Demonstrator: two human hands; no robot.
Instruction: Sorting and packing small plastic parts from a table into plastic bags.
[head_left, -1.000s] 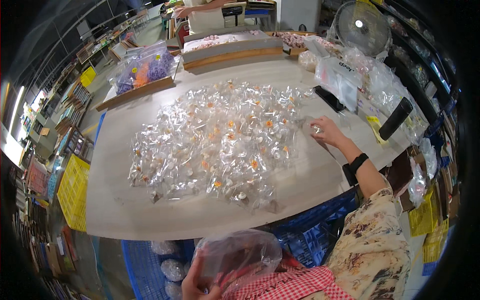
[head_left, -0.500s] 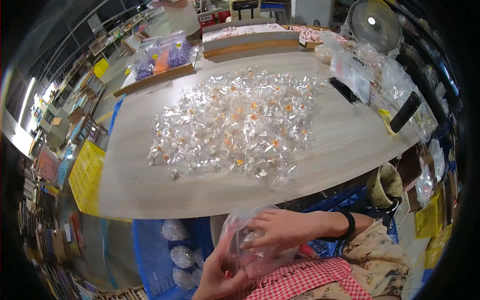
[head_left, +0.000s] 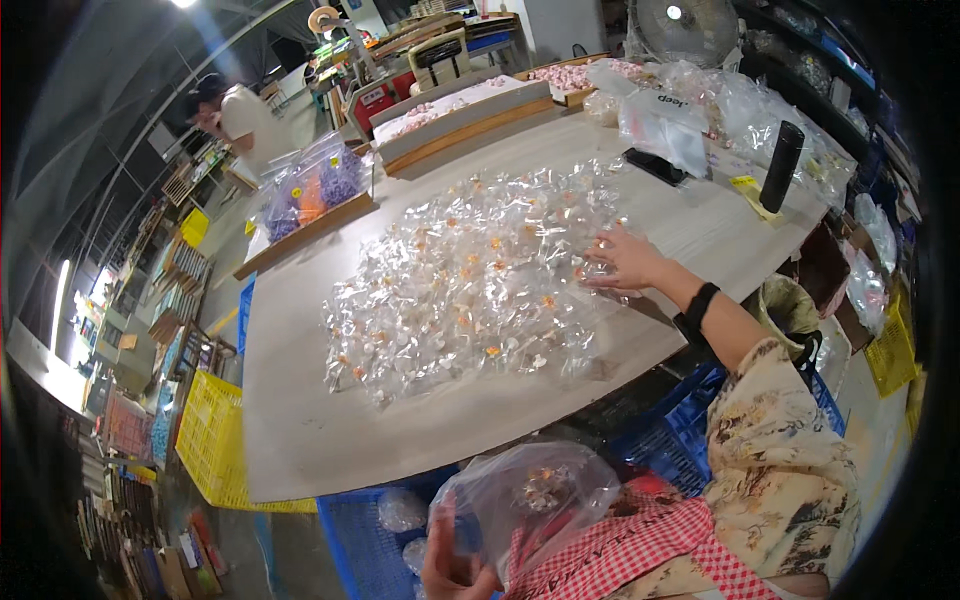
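Note:
On the table [head_left: 300, 440] lies a wide spread of small clear packets [head_left: 460, 280] with white and orange bits in them. At the right edge of this spread my right hand [head_left: 625, 258] rests with its fingers stretched over the packets. My left hand [head_left: 452, 562], at the lower edge near my lap, grips a clear plastic bag [head_left: 478, 492] by its left side. A small cluster of packets [head_left: 546, 488] shows inside the bag. Part of the left hand's fingers is behind the plastic.
Below the table edge stands a blue basket [head_left: 350, 545] with filled clear bags [head_left: 402, 510]. A yellow crate [head_left: 212, 440] is at the left. A black cylinder [head_left: 782, 165], a phone [head_left: 655, 166] and plastic bags [head_left: 665, 130] lie right. A person [head_left: 250, 125] stands far left.
My right hand has left the bag and reached up and right onto the packets. My left hand still holds the bag, now lower. The view has shifted and tilted.

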